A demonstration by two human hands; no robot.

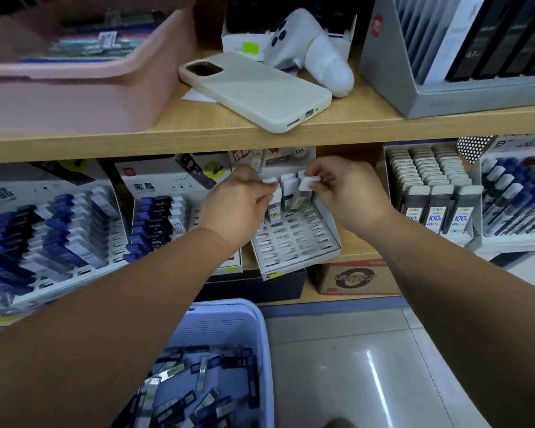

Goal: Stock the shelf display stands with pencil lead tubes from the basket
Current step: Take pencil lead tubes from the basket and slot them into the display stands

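Note:
A white slotted display stand [294, 242] sits tilted on the lower shelf, mostly bare of tubes. At its back row, my left hand [238, 205] pinches the white cap of a lead tube [275, 208] that stands in a slot. My right hand [346, 193] pinches the white cap of another tube [306, 183] at the right of the same row. One more tube [288, 193] stands between them. A light blue basket [229, 329] on the floor below holds several loose dark lead tubes [198, 393].
Fuller stands of blue and black tubes [155, 220] are to the left, and grey tubes [436, 205] to the right. On the upper shelf lie a phone in a white case [257, 91], a pink tray [74, 88] and a grey display box [445, 88].

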